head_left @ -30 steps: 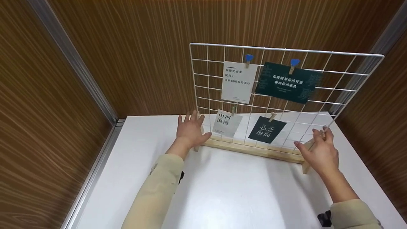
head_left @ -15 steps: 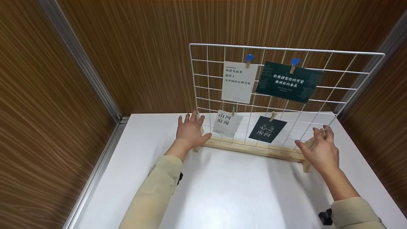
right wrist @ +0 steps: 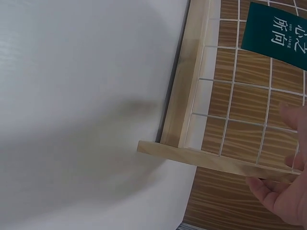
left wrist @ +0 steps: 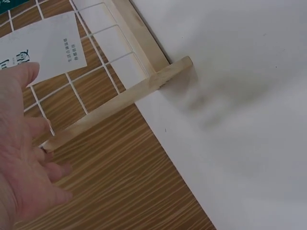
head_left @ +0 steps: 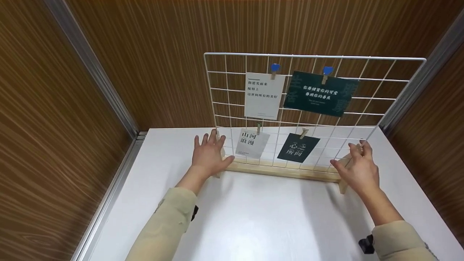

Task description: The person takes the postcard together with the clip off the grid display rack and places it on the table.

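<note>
A white wire grid panel (head_left: 315, 123) stands upright in a wooden base (head_left: 279, 170) on the white table. Wooden clothespins hold a white card (head_left: 264, 96), a large dark green card (head_left: 319, 95), a small white card (head_left: 252, 143) and a small dark green card (head_left: 298, 148) on it. My left hand (head_left: 207, 156) touches the left wooden end piece (left wrist: 110, 103), fingers spread and mostly straight either side of its far end. Bent fingers of my right hand (head_left: 360, 172) hold the right end piece (right wrist: 216, 160) near its far end; part of that hand lies outside the right wrist view.
The white table (head_left: 268, 221) meets a wood-grain back wall (head_left: 159, 72) behind the stand. Wood-grain side walls (head_left: 47, 145) with metal corner strips (head_left: 98, 76) stand left and right. Blue hearts (head_left: 275, 67) top the upper clothespins.
Both hands and the grid stand have shifted left along the table over the last half second. The left end has come slightly nearer and the right end slightly back. The cards stay clipped.
</note>
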A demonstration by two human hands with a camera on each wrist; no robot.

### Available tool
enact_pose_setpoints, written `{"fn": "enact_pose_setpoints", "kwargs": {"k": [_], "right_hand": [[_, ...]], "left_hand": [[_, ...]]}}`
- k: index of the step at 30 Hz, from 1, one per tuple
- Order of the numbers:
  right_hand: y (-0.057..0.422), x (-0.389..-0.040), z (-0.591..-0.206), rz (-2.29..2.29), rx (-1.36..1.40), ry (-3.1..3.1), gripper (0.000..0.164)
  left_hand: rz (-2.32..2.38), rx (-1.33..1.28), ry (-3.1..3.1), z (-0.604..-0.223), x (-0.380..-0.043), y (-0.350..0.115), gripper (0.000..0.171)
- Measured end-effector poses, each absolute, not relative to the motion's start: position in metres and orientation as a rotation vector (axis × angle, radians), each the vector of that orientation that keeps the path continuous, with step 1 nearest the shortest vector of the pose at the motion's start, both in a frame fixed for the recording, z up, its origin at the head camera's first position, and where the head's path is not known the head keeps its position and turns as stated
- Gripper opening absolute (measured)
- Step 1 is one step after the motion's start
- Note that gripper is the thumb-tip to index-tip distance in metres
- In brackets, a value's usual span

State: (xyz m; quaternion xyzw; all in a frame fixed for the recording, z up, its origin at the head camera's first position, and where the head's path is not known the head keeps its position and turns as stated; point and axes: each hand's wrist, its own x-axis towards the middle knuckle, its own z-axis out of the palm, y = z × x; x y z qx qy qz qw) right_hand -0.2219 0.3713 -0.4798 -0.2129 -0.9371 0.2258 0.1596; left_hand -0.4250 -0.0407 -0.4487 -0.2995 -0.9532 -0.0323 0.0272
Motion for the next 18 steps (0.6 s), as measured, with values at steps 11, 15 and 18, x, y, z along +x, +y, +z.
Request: {"fn": "enact_pose_setpoints", "kwargs": {"k": [11, 15, 18], "right_hand": [[0.3728, -0.2183, -0.4837, 0.600, -0.587, -2.651, 0.082], [0.3723, -0.2183, -0.4833, 0.603, -0.591, -2.647, 0.081], [0.3712, -0.2185, -0.4830, 0.601, -0.591, -2.642, 0.081]], "left_hand": [[-0.154, -0.958, -2.892, -0.4552, -0.4245, -0.0419, 0.085], [-0.155, -0.964, -2.867, -0.4562, -0.4253, -0.0422, 0.084], [-0.169, -0.967, -2.856, -0.4572, -0.4260, -0.0432, 0.083]]}}
